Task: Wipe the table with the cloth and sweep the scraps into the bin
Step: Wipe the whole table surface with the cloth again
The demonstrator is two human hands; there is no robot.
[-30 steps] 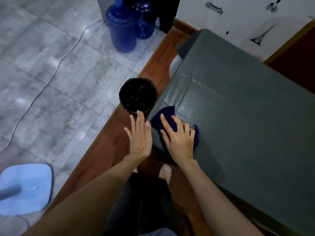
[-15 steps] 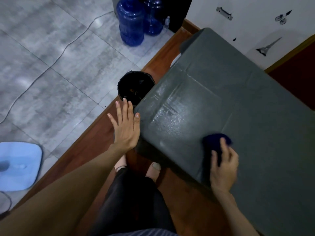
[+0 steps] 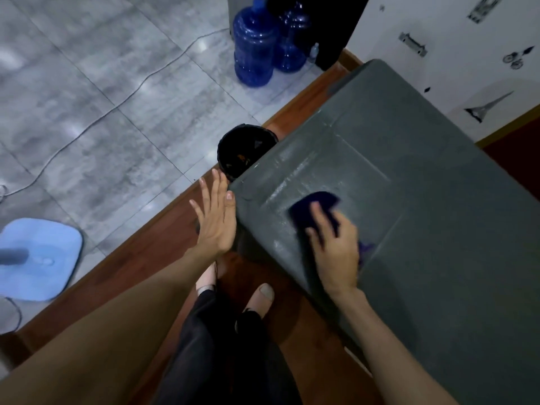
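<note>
Dark blue cloth (image 3: 314,207) lies flat on the grey table (image 3: 438,229), near the corner closest to the bin (image 3: 247,153). Right hand (image 3: 333,247) presses down on it, fingers spread over the fabric; the hand is motion-blurred, so I cannot tell whether the fingers are curled into the cloth or lying straight on it. Damp streaks shine on the tabletop around the cloth, likely where it has wiped.

Left hand (image 3: 216,217) is released, fingers straight and together, palm turned toward the table and held upright just beside the table's corner edge. It grasps nothing. Probable purpose: a backstop to funnel scraps off the edge and down into the bin.

Black round bin stands on the floor directly below that corner, partly tucked under the table edge, with a few small orange bits visible inside. Placement suits sweeping straight off the corner.

No scraps discernible on the tabletop itself; too dim to be sure.

Also present: two blue water jugs (image 3: 254,51) by the far wall, a pale blue mop head (image 3: 38,258) on the tiled floor (image 3: 87,97).
</note>
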